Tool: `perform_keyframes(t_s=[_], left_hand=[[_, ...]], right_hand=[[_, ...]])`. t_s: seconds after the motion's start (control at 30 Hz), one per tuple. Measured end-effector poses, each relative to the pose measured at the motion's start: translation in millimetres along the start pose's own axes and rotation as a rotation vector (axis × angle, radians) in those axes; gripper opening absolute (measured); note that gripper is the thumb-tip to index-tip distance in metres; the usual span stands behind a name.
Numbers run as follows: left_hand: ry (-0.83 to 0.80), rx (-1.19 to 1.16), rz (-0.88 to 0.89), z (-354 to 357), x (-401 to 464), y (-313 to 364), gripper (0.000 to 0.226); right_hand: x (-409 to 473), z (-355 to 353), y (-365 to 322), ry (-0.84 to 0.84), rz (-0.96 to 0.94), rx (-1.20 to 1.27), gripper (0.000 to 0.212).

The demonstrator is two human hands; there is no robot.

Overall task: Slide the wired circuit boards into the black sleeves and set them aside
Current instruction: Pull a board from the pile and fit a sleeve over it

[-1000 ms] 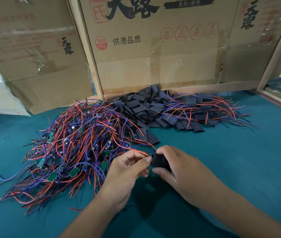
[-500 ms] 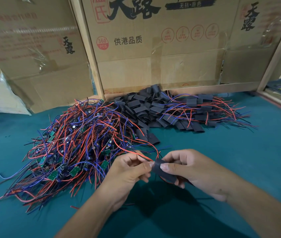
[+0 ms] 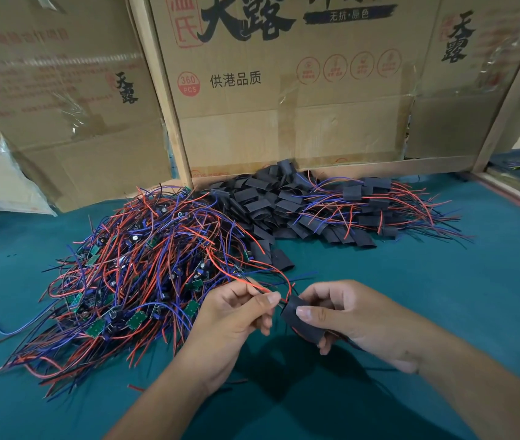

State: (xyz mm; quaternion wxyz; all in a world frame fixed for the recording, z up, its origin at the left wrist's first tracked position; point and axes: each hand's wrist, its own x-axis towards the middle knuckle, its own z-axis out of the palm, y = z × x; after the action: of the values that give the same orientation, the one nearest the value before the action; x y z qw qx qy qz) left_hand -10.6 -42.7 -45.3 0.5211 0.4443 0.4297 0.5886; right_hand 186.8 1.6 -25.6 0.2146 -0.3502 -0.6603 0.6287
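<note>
Over the green bench [image 3: 442, 312], my right hand [image 3: 357, 315] pinches a black sleeve [image 3: 303, 322] between thumb and curled fingers [image 3: 304, 311], while my left hand [image 3: 236, 315] pinches the red and blue leads [image 3: 271, 292] at the sleeve's near mouth. A second ago the sleeve was bunched inside my right fist and pressed against my left fingertips; now it lies flatter and longer in my grip, turned so that its open end faces my left hand, and my right hand has shifted a little to the right. I take that to mean the board is going in, or has just gone in, and the setting aside comes next.

The circuit board itself cannot be seen: either it is inside the sleeve or my fingers cover it, and I cannot tell which. How far the leads run into the sleeve is hidden too.

Just beyond my left hand spreads the heap of unsleeved boards [image 3: 131, 274], small green boards among tangled red and blue wire, its near edge touching my knuckles. Farther back, to the right, lies the pile of finished sleeves [image 3: 363, 211] with wires trailing out, and between the two a mound of empty sleeves [image 3: 262, 201]. Cardboard cartons [image 3: 284, 122] wall off the rear; their tops are cut off by the frame.
</note>
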Motion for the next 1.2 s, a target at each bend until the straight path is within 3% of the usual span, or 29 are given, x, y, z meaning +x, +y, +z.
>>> perform_keyframes(t_s=[0.23, 0.37, 0.43, 0.53, 0.67, 0.77, 0.83, 1.07, 1.2], left_hand=[[-0.015, -0.075, -0.043, 0.5, 0.0, -1.9, 0.013], [0.012, 0.009, 0.051, 0.5, 1.3, -4.2, 0.018], [0.011, 0.025, 0.104, 0.5, 1.7, -5.2, 0.016], [0.010, 0.025, 0.124, -0.4, 1.6, -7.1, 0.034], [0.000, 0.008, 0.083, 3.5, 0.2, -5.8, 0.007], [-0.001, -0.076, 0.010, 5.9, -0.5, -4.1, 0.007], [-0.011, -0.051, 0.010, 6.1, -1.6, -2.4, 0.011], [-0.012, 0.091, 0.000, 3.1, -1.2, -0.4, 0.024], [-0.062, 0.380, 0.038, 1.0, -1.3, -0.8, 0.029]], right_hand=[[1.2, -0.1, 2.0, -0.036, 0.000, 0.023, 0.031], [2.5, 0.9, 2.6, -0.026, -0.021, 0.049, 0.039], [2.9, 1.3, 3.1, -0.028, -0.030, 0.045, 0.030], [1.8, 1.0, 2.9, -0.033, -0.047, 0.021, 0.018], [-0.7, -0.8, 1.6, -0.057, -0.080, -0.085, 0.019], [-2.9, -8.7, -3.6, -0.052, -0.100, -0.121, 0.024], [0.8, -22.7, -12.4, 0.019, -0.119, -0.161, 0.013], [62.0, -135.8, -69.0, 0.476, -0.201, -0.622, 0.008], [102.5, -202.3, -89.3, 0.490, 0.068, -1.103, 0.021]])
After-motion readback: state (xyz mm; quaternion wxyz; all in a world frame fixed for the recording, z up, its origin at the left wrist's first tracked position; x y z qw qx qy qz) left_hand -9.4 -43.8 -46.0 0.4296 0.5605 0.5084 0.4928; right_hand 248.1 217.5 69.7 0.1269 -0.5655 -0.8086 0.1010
